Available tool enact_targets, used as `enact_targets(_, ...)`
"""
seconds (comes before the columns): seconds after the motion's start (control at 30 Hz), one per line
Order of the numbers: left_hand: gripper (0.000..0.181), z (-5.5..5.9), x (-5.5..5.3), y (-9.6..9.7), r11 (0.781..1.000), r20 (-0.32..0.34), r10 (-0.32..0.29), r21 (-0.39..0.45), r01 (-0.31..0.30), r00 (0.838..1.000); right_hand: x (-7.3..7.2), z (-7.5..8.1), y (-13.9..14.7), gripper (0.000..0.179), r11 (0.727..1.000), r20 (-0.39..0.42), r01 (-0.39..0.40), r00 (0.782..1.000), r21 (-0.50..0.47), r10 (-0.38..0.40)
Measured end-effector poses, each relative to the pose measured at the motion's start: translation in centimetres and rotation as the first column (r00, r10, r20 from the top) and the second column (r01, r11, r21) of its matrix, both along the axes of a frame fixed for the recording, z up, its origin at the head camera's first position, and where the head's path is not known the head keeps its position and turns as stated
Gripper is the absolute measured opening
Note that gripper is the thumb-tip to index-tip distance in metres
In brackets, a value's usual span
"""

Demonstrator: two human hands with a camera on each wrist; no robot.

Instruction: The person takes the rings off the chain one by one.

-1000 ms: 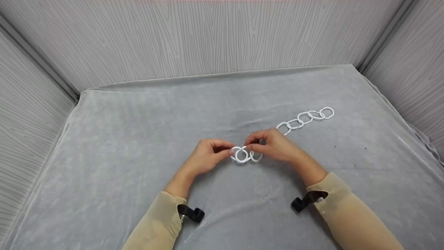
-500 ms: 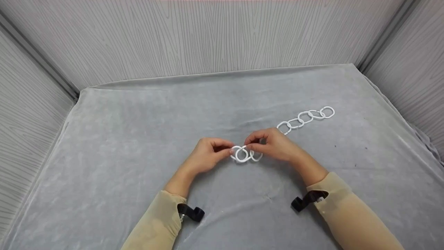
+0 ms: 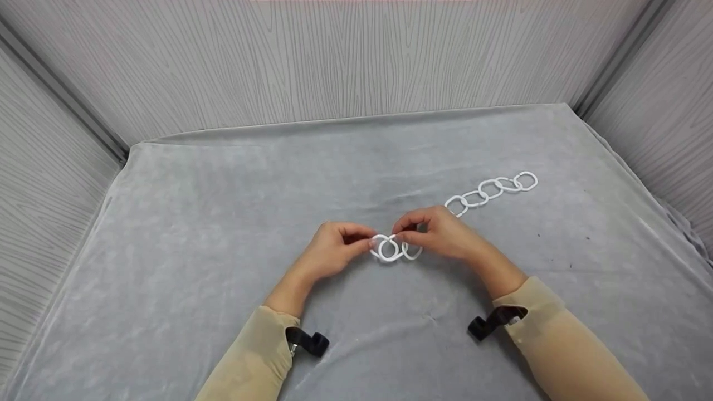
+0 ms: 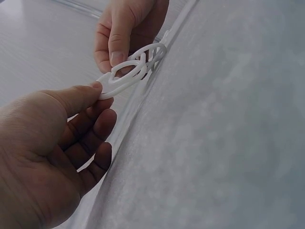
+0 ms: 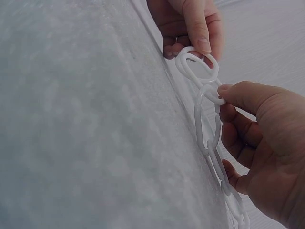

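My left hand (image 3: 333, 250) pinches a white plastic chain link (image 4: 116, 91) between thumb and fingers. With thumb and forefinger, my right hand (image 3: 437, 234) pinches the neighbouring white link (image 3: 389, 259), which overlaps the left one. Whether these two are hooked through each other I cannot tell. From the right-hand link another link (image 5: 199, 119) hangs, and the white chain (image 3: 482, 196) continues below the right palm in the right wrist view. In the head view its far part lies on the cloth beyond the right hand, which hides the stretch between.
A grey cloth (image 3: 223, 223) with slight wrinkles covers the table. Pale wood-grained panels (image 3: 345, 61) stand behind it and at both sides. Black camera mounts are strapped at the left cuff (image 3: 278, 320) and the right cuff (image 3: 523, 301).
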State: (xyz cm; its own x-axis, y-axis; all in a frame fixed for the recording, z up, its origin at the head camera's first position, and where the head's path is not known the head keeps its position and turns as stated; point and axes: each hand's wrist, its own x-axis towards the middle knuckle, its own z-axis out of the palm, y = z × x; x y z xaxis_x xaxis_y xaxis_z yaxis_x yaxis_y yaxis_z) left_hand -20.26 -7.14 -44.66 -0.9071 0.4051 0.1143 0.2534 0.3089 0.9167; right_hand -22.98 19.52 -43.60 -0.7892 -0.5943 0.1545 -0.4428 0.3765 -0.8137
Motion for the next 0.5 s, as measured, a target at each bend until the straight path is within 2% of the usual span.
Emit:
enact_targets(0.17,0.015,0.07,0.04,0.04,1.000,0.006,0.007,-0.008,-0.007,1.000,0.00,-0.08,-0.02,0.008,1.000,-0.009,0.001,1.000,-0.003,-0.001)
enact_targets(0.5,0.014,-0.06,-0.02,0.00,1.000,-0.029,0.013,-0.004,-0.013,1.000,-0.02,-0.14,-0.01,0.006,1.000,-0.013,-0.004,1.000,-0.001,0.004)
